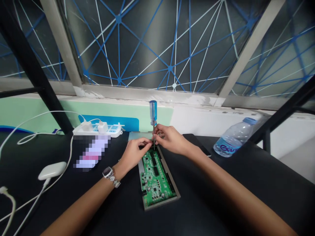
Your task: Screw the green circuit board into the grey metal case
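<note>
A screwdriver [153,111] with a clear blue handle stands upright over the far end of a green circuit board [159,180]. The fingers of my right hand [171,139] pinch its metal shaft below the handle. My left hand [136,152], a watch at its wrist, has thumb and fingertips brought together just left of the shaft, at the board's far end. What lies between those fingertips, if anything, is too small to make out. The board sits in a shallow metal frame [162,204] on the black table. The screwdriver's tip is partly hidden by my fingers.
Behind on the left lies a white power strip [112,132] with plugs and cables. A white adapter [52,170] with a cord rests nearer. A pixelated item [92,154] is beside them. To the right are a dark phone [194,141] and a water bottle [232,137].
</note>
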Available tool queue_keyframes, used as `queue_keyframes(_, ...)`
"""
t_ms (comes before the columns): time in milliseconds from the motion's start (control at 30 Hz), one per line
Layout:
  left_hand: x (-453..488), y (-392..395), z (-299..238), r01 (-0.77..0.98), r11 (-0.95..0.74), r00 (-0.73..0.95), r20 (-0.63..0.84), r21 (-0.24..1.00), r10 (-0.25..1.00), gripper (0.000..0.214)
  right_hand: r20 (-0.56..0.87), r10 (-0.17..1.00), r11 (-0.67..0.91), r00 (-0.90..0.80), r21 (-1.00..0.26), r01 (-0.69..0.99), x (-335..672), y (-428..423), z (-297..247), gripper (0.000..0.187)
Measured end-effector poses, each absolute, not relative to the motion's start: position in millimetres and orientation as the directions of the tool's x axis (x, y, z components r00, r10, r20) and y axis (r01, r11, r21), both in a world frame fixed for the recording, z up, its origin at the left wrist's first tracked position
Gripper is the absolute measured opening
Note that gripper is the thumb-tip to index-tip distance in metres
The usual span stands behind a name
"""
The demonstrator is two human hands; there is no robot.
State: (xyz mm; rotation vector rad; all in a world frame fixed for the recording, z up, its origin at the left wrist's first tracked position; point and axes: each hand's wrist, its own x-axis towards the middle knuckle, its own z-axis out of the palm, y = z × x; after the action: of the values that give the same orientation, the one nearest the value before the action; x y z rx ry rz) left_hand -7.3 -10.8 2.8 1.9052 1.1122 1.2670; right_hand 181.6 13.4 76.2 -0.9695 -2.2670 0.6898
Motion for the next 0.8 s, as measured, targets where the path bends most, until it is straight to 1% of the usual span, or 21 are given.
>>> queue_keyframes(100,-16.5,-23.7,6.8,0.450,-0.498,0.221,0.448,0.741,0.866,0.017,0.331,0.790,0.569,-0.516,-0.710,0.415,188.2,4.6,72.8,0.005)
queue_keyframes(167,-22.6,-32.1,7.1,0.505,-0.497,0.227,0.448,0.706,0.865,0.016,0.352,0.822,0.524,-0.448,-0.775,0.352,194.0,-2.7,68.8,0.007)
queue_keyframes(267,-29.2,-42.4,6.2,0.528,-0.509,0.261,0.441,0.680,0.859,0.015,0.362,0.872,0.427,-0.330,-0.891,0.153,200.9,-17.9,56.9,0.014)
queue_keyframes(333,-31.6,-47.4,6.3,0.533,-0.528,0.298,0.437,0.661,0.849,0.014,0.356,0.898,0.365,-0.257,-0.931,-0.016,203.0,-31.0,45.0,0.019)
queue_keyframes(400,-33.0,-51.1,7.3,0.541,-0.543,0.337,0.425,0.643,0.840,0.013,0.281,0.935,0.264,-0.216,-0.959,-0.105,203.0,-44.7,31.8,0.027)
queue_keyframes(467,-34.2,-53.3,8.6,0.546,-0.552,0.375,0.405,0.630,0.834,0.013,0.221,0.963,0.196,-0.154,-0.967,-0.161,201.6,-56.2,19.7,0.033)
queue_keyframes(600,-37.0,-53.1,10.0,0.548,-0.557,0.436,0.355,0.624,0.827,0.014,0.144,0.988,0.122,-0.053,-0.948,-0.293,198.0,-65.7,5.6,0.035)
queue_keyframes(700,-38.4,-51.8,10.5,0.558,-0.549,0.442,0.337,0.622,0.831,0.012,0.097,0.995,0.087,-0.011,-0.933,-0.350,197.4,-64.5,2.2,0.036)
queue_keyframes(800,-37.0,-52.6,11.5,0.570,-0.540,0.441,0.324,0.619,0.837,0.011,0.089,0.996,0.087,0.014,-0.917,-0.390,198.5,-63.3,-0.1,0.035)
